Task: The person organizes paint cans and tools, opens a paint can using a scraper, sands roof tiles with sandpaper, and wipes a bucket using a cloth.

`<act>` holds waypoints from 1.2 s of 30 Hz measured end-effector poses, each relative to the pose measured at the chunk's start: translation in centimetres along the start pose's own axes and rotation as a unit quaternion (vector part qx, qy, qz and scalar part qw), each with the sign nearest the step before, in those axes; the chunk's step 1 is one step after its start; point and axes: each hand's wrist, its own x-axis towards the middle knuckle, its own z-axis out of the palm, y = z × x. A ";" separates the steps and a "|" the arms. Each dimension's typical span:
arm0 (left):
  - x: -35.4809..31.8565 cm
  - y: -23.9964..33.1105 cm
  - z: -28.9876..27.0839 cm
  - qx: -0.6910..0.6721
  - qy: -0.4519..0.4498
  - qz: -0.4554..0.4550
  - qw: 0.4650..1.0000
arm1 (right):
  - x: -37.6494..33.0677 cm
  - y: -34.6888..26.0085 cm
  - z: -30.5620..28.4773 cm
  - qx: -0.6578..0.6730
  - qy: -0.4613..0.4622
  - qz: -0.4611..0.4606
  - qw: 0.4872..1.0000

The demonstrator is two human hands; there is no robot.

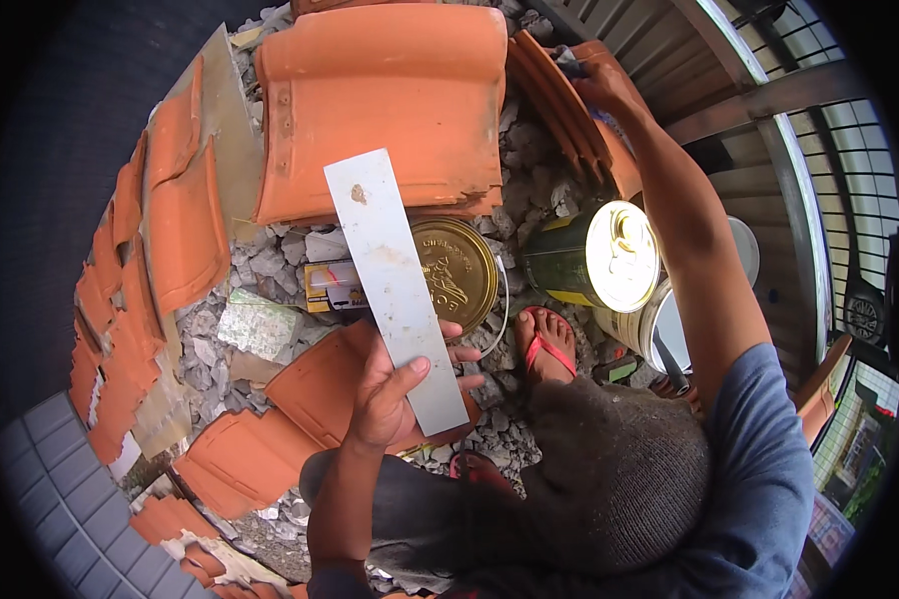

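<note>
My left hand point(395, 394) grips the lower end of a long flat grey strip point(390, 270), which points up and away over the gravel. My right hand point(597, 82) is stretched far out to the upper right, its fingers closed on a small dark object at the edge of stacked orange roof tiles point(559, 110); what that object is I cannot tell. A large orange roof tile point(385, 100) lies just beyond the strip's far end. Under the strip sits a round gold tin lid point(464, 270).
A green tin with a shiny lid point(604, 255) lies on its side beside a pale bucket point(659, 324). Broken orange tiles point(170, 230) ring the gravel point(270, 265). My feet in red sandals point(544, 344) rest below. Grey pavers point(60, 479) lie lower left, a metal grille point(849, 160) to the right.
</note>
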 end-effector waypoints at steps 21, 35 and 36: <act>1.6 -1.5 5.5 0.232 -0.138 -0.055 0.961 | -24.4 -16.5 -9.4 0.188 0.156 -0.306 0.920; 3.2 -4.3 2.2 0.338 -0.054 -0.013 0.940 | -33.8 -23.8 -8.3 0.679 -0.097 0.164 0.709; 3.4 -4.5 2.3 0.339 -0.060 -0.010 0.939 | -33.5 -23.8 -7.4 0.688 -0.059 0.149 0.707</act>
